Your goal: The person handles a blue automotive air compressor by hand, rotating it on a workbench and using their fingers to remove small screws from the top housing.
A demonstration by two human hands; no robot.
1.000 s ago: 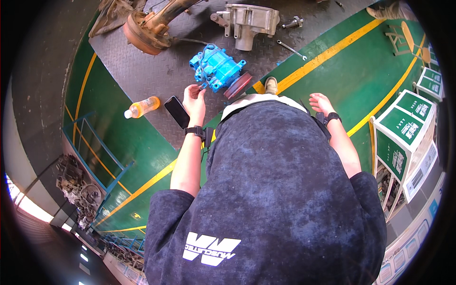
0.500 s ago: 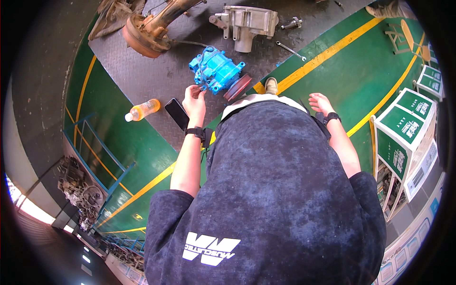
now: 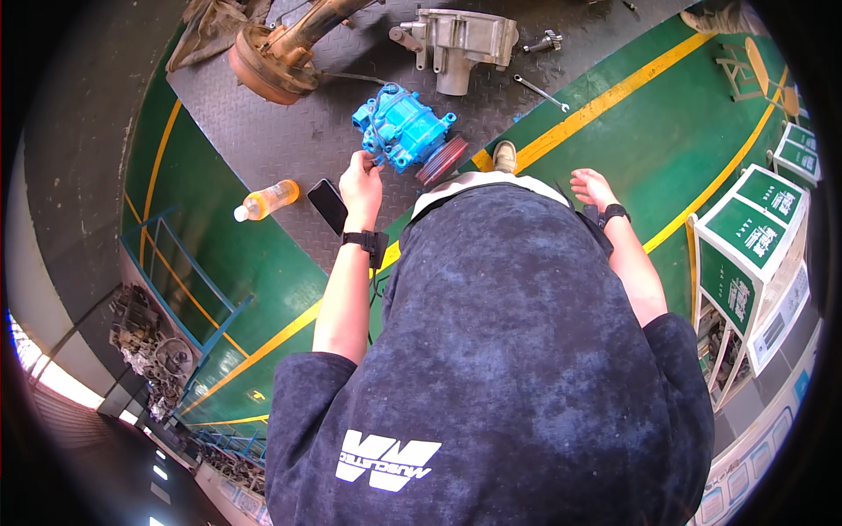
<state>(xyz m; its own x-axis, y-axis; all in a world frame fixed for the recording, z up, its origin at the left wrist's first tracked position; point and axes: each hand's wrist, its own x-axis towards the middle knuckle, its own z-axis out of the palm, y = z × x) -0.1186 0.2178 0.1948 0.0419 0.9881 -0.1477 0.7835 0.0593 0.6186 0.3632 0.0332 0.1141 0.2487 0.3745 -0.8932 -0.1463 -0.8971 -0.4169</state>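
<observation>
A blue compressor (image 3: 405, 130) with a dark cable over it lies on the black checkered metal plate (image 3: 254, 145). Its dark red ribbed pulley (image 3: 441, 161) faces my body. My left hand (image 3: 360, 188) is at the compressor's near left corner, fingers drawn together at its edge; what they pinch is too small to make out. My right hand (image 3: 595, 188) hovers apart from the parts, to the right of my waist, fingers loosely bent and apart, holding nothing. A black phone (image 3: 328, 207) lies just left of my left wrist.
A bottle of orange drink (image 3: 267, 201) lies left of the phone. Beyond the compressor are a grey metal housing (image 3: 465, 44), a rusty drum assembly (image 3: 272, 66), a gear shaft (image 3: 544, 41) and a wrench (image 3: 541, 92). Green-and-white boxes (image 3: 750, 237) stand at the right.
My left hand stays at the compressor's corner, its fingers shifted slightly and turned more over. The whole view has slid a little. My right hand has hardly moved.
</observation>
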